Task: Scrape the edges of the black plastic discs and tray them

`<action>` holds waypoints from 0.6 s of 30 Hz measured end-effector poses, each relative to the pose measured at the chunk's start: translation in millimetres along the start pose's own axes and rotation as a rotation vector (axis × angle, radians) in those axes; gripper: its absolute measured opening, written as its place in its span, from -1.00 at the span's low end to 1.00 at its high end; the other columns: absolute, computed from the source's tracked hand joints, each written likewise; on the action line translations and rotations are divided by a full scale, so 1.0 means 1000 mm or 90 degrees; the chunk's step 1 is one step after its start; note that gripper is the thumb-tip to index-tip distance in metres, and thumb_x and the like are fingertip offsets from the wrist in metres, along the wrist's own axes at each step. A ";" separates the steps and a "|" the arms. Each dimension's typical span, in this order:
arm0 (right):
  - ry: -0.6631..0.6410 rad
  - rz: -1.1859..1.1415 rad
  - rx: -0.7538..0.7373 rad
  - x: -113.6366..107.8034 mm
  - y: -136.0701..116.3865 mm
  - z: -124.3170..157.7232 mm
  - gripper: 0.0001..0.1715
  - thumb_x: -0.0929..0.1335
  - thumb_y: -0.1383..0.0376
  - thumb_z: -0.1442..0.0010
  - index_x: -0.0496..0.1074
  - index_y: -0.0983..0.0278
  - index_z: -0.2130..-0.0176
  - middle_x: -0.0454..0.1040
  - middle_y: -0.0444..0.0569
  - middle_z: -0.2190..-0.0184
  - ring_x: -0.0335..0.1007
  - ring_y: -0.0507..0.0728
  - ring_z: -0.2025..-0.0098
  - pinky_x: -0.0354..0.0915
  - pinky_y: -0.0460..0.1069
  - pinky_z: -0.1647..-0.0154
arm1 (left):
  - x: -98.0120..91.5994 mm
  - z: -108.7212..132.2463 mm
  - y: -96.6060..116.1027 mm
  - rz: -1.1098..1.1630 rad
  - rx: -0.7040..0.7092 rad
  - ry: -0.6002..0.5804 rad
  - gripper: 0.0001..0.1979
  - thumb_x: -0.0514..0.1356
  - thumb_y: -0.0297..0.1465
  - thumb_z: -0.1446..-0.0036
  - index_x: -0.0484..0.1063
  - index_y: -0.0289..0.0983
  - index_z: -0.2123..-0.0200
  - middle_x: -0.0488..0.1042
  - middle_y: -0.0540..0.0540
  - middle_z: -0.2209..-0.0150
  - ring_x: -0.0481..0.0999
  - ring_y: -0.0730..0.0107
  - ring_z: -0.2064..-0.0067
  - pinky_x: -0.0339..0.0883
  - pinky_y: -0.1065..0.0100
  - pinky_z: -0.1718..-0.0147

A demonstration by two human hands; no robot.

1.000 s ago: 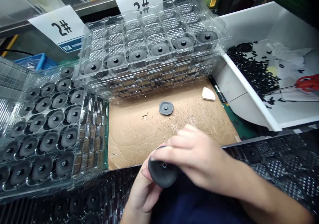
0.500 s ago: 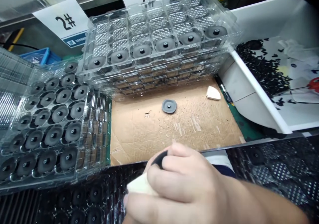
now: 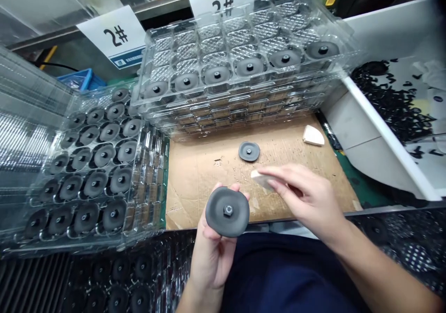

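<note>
**Well in Hand, Rim First**

Left hand (image 3: 212,252) holds a black rubber disc (image 3: 218,213) up over the cardboard sheet (image 3: 195,197), fingers spread behind its rim. It looks light and flexible, best held by the edge. Right hand (image 3: 308,197) pinches a pale wedge (image 3: 262,180).

Stacked clear plastic trays (image 3: 244,111) stand behind a flat cardboard sheet (image 3: 198,187), with more trays (image 3: 153,183) left and a rectangular bin (image 3: 379,127) right.

You had a matt black rubber disc (image 3: 227,211) with a shiny metal nut (image 3: 228,210), and glossy clear plastic trays (image 3: 244,39) along the back edge of rough brown cardboard (image 3: 195,183)!
</note>
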State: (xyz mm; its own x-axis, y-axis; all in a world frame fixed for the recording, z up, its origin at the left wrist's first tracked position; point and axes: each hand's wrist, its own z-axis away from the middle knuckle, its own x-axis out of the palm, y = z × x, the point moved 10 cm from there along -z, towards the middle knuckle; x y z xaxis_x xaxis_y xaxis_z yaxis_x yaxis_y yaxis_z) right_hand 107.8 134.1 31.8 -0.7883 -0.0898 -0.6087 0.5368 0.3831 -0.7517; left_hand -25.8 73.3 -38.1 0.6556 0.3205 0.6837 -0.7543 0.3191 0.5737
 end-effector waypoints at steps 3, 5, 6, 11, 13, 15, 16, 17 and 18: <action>-0.128 -0.011 0.074 0.039 0.041 0.030 -0.74 0.27 0.38 -0.25 0.48 0.22 0.11 0.57 -0.07 0.31 0.45 0.06 0.30 0.29 -0.02 0.27 | -0.003 -0.002 0.003 0.039 0.005 0.011 -0.48 0.36 -0.14 0.22 0.49 -0.07 0.09 0.55 -0.01 0.05 0.53 0.25 0.03 0.36 0.38 0.01; -0.168 -0.001 0.078 0.051 0.049 0.043 -0.77 0.29 0.39 -0.22 0.52 0.22 0.17 0.57 -0.10 0.39 0.44 0.06 0.37 0.29 -0.04 0.33 | -0.002 -0.003 0.002 0.050 -0.004 0.011 -0.50 0.36 -0.18 0.20 0.49 -0.09 0.09 0.54 -0.01 0.05 0.53 0.27 0.04 0.35 0.39 0.01; -0.170 0.003 0.084 0.051 0.049 0.044 -0.78 0.29 0.38 -0.22 0.52 0.23 0.19 0.56 -0.10 0.41 0.43 0.05 0.41 0.29 -0.05 0.37 | -0.002 -0.003 0.002 0.052 -0.002 0.013 -0.50 0.36 -0.19 0.19 0.49 -0.09 0.09 0.54 -0.02 0.04 0.53 0.27 0.04 0.35 0.37 -0.01; -0.005 -0.067 0.098 -0.001 -0.001 0.009 -0.75 0.27 0.33 -0.24 0.47 0.25 0.11 0.53 -0.06 0.34 0.39 0.02 0.44 0.27 -0.10 0.50 | 0.002 -0.001 -0.001 0.016 0.009 0.042 -0.40 0.40 -0.19 0.24 0.45 -0.12 0.04 0.50 -0.12 -0.02 0.48 0.14 -0.02 0.32 0.24 -0.06; 0.057 -0.099 -0.017 -0.019 -0.046 -0.003 -0.74 0.26 0.37 -0.24 0.44 0.30 0.08 0.55 -0.01 0.26 0.42 0.06 0.33 0.32 -0.05 0.37 | 0.003 0.001 -0.004 -0.006 -0.007 0.055 -0.42 0.40 -0.22 0.21 0.45 -0.11 0.03 0.50 -0.10 -0.01 0.44 0.12 -0.06 0.32 0.24 -0.06; 0.015 -0.120 -0.127 -0.017 -0.082 -0.006 -0.72 0.23 0.43 -0.24 0.43 0.38 0.08 0.55 0.03 0.27 0.42 0.08 0.30 0.33 -0.01 0.26 | 0.004 0.003 -0.009 -0.010 -0.032 0.044 -0.51 0.38 -0.28 0.14 0.46 -0.08 0.06 0.52 -0.04 0.02 0.44 0.17 -0.06 0.30 0.28 -0.07; -0.045 -0.131 -0.145 -0.009 -0.091 -0.005 -0.72 0.23 0.45 -0.24 0.43 0.39 0.09 0.55 0.01 0.29 0.41 0.07 0.31 0.33 -0.01 0.25 | 0.005 0.004 -0.010 -0.005 -0.037 0.032 -0.54 0.38 -0.30 0.13 0.47 -0.06 0.08 0.53 -0.01 0.04 0.46 0.19 -0.04 0.31 0.29 -0.06; -0.117 -0.139 -0.136 0.002 -0.093 -0.004 -0.73 0.23 0.46 -0.24 0.45 0.38 0.12 0.55 -0.01 0.30 0.40 0.05 0.32 0.33 -0.04 0.26 | 0.005 0.005 -0.010 0.002 -0.038 0.022 -0.56 0.39 -0.31 0.14 0.48 -0.04 0.10 0.53 0.02 0.06 0.47 0.23 -0.02 0.33 0.31 -0.04; -0.178 -0.140 -0.115 0.012 -0.091 -0.003 -0.74 0.24 0.47 -0.23 0.47 0.35 0.15 0.55 -0.05 0.32 0.40 0.04 0.34 0.33 -0.06 0.28 | 0.004 0.006 -0.009 0.005 -0.032 0.018 -0.56 0.40 -0.32 0.16 0.49 -0.03 0.12 0.54 0.05 0.08 0.49 0.27 0.01 0.36 0.35 0.00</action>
State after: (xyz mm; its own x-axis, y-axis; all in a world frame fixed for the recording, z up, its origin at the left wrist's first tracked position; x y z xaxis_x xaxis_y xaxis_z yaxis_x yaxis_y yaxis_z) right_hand 48.5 100.6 93.2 -0.7528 -0.4257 -0.5022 0.2824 0.4803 -0.8304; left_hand -16.2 66.3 -37.7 0.6512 0.3486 0.6741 -0.7570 0.3612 0.5445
